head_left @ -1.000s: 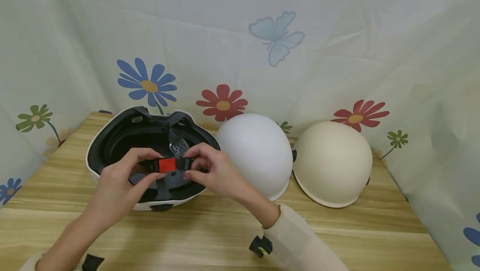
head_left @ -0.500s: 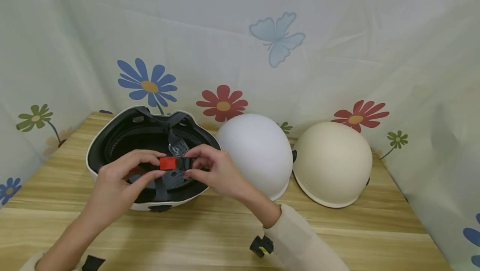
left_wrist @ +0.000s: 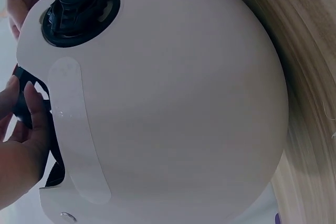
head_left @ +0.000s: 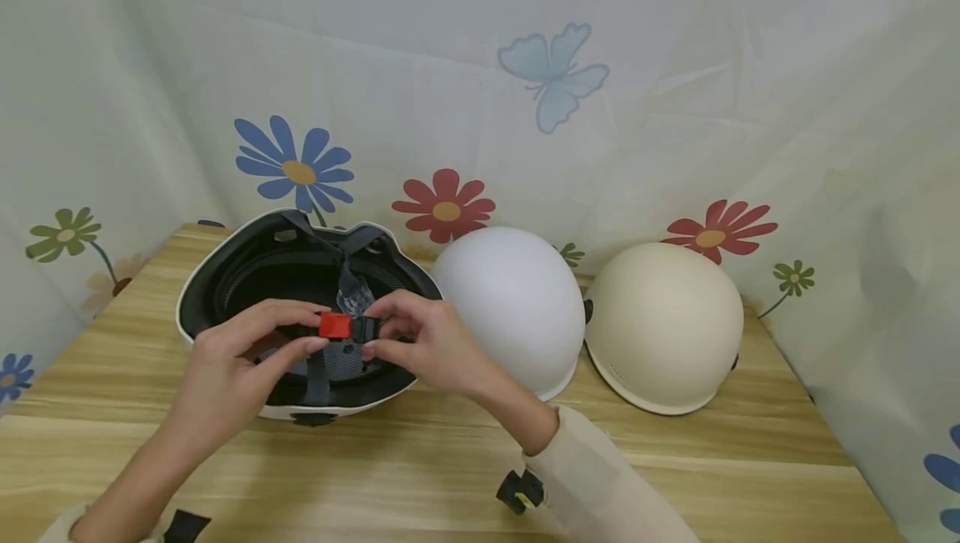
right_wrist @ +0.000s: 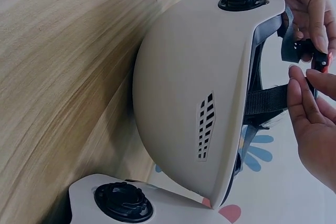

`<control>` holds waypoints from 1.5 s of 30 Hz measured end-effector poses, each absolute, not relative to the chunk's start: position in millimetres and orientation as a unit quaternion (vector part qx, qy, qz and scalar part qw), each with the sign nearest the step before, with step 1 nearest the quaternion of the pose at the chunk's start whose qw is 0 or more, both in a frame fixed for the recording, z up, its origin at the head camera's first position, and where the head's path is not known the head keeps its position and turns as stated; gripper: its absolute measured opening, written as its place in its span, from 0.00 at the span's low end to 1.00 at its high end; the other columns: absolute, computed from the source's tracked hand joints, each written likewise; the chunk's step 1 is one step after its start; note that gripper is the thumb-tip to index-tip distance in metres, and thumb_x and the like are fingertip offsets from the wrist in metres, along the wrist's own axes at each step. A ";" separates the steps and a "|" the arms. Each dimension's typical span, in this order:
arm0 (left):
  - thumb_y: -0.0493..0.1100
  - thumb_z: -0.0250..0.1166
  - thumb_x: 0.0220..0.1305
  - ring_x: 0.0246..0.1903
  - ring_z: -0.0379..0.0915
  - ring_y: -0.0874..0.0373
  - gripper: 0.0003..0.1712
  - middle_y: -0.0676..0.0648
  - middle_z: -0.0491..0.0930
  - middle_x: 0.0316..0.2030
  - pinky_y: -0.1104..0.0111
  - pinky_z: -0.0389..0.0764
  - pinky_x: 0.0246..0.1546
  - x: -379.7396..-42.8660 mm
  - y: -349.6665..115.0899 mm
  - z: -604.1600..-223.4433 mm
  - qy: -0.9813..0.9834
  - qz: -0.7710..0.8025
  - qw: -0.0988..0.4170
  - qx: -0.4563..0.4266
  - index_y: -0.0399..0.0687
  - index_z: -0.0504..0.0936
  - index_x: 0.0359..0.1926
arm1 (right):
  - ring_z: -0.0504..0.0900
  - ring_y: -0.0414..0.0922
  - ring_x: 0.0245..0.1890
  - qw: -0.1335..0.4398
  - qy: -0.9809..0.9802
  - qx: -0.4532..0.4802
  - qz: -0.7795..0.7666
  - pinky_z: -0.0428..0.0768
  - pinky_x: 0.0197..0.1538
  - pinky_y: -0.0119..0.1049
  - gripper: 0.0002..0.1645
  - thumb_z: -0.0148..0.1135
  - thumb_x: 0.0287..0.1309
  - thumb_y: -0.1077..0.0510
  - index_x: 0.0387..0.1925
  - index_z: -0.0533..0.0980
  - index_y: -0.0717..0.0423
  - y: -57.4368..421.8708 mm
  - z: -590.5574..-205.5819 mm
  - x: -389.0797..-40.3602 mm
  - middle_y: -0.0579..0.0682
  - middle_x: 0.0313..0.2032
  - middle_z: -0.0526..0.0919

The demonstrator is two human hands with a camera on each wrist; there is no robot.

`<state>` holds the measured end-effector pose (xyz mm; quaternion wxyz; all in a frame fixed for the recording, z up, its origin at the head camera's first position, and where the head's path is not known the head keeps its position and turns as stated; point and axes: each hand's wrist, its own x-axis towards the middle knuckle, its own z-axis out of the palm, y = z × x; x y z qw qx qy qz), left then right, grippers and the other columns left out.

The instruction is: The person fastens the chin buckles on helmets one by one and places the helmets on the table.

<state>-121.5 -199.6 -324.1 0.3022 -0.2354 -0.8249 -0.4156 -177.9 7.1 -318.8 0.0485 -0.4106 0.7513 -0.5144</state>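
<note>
An upturned helmet (head_left: 225, 268) with a black padded inside and black straps lies on the table at the left. Over its opening, my left hand (head_left: 232, 351) pinches the strap end of the chin-strap buckle (head_left: 334, 325), at its red part. My right hand (head_left: 431, 343) pinches the black part (head_left: 362, 329) between thumb and fingers. Red and black parts meet end to end in one line. In the right wrist view, the webbing strap (right_wrist: 265, 99) runs from the helmet to my right hand. The left wrist view shows the smooth outer shell (left_wrist: 173, 98) and a black knob (left_wrist: 79, 14).
A white helmet (head_left: 510, 309) sits dome up close against the upturned one. Right of it is a cream helmet (head_left: 667, 326), also dome up. All rest on the wood-grain table (head_left: 450, 476), with a flower-printed curtain (head_left: 420, 67) behind and at the sides.
The black part has shifted slightly left toward the red part, the right hand moving with it. The left fingers have straightened a little along the buckle. The upturned helmet has shifted very slightly.
</note>
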 end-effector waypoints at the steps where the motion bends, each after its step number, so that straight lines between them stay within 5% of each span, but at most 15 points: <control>1: 0.23 0.69 0.41 0.35 0.73 0.72 0.22 0.48 0.80 0.37 0.83 0.74 0.30 -121.4 -199.6 -323.9 -0.825 -0.416 0.302 -0.235 0.45 0.81 0.38 | 0.81 0.46 0.30 0.048 0.752 -0.412 -0.512 0.73 0.34 0.26 0.15 0.61 0.52 0.70 0.43 0.72 0.66 6.8 -318.4 -177.8 0.57 0.29 0.82; 13: 0.24 0.71 0.37 0.32 0.74 0.71 0.24 0.52 0.80 0.36 0.82 0.74 0.29 -119.7 -199.4 -323.3 -0.827 -0.393 0.315 -0.251 0.46 0.81 0.38 | 0.78 0.32 0.28 0.045 0.762 -0.415 -0.494 0.74 0.34 0.26 0.15 0.63 0.52 0.68 0.43 0.73 0.65 1.6 -313.3 -171.2 0.55 0.29 0.82; 18: 0.26 0.72 0.37 0.28 0.74 0.68 0.27 0.50 0.80 0.38 0.84 0.73 0.29 -118.5 -204.2 -324.3 -0.848 -0.377 0.285 -0.239 0.46 0.79 0.43 | 0.78 0.34 0.31 0.045 0.769 -0.418 -0.482 0.75 0.41 0.25 0.18 0.63 0.52 0.67 0.46 0.74 0.63 2.0 -314.8 -172.5 0.54 0.34 0.81; 25: 0.37 0.74 0.42 0.46 0.69 0.68 0.26 0.55 0.75 0.48 0.84 0.70 0.41 -115.1 -217.9 -330.5 -0.867 -0.343 0.206 -0.297 0.55 0.80 0.45 | 0.78 0.44 0.41 0.048 0.757 -0.436 -0.485 0.76 0.47 0.31 0.21 0.63 0.52 0.68 0.50 0.73 0.64 13.4 -325.3 -183.7 0.56 0.44 0.78; 30: 0.46 0.74 0.42 0.45 0.70 0.67 0.25 0.62 0.75 0.45 0.83 0.66 0.45 -113.8 -223.8 -335.6 -0.875 -0.307 0.162 -0.337 0.62 0.79 0.45 | 0.77 0.47 0.42 0.043 0.765 -0.415 -0.490 0.76 0.47 0.34 0.19 0.63 0.52 0.67 0.48 0.74 0.63 26.5 -329.5 -187.1 0.54 0.45 0.78; 45: 0.34 0.72 0.43 0.38 0.73 0.69 0.23 0.62 0.78 0.39 0.83 0.72 0.35 -114.6 -236.0 -338.7 -0.876 -0.317 0.148 -0.333 0.60 0.81 0.42 | 0.71 0.51 0.43 0.014 0.805 -0.416 -0.423 0.74 0.45 0.38 0.22 0.66 0.48 0.66 0.48 0.75 0.62 56.9 -336.8 -194.5 0.53 0.46 0.78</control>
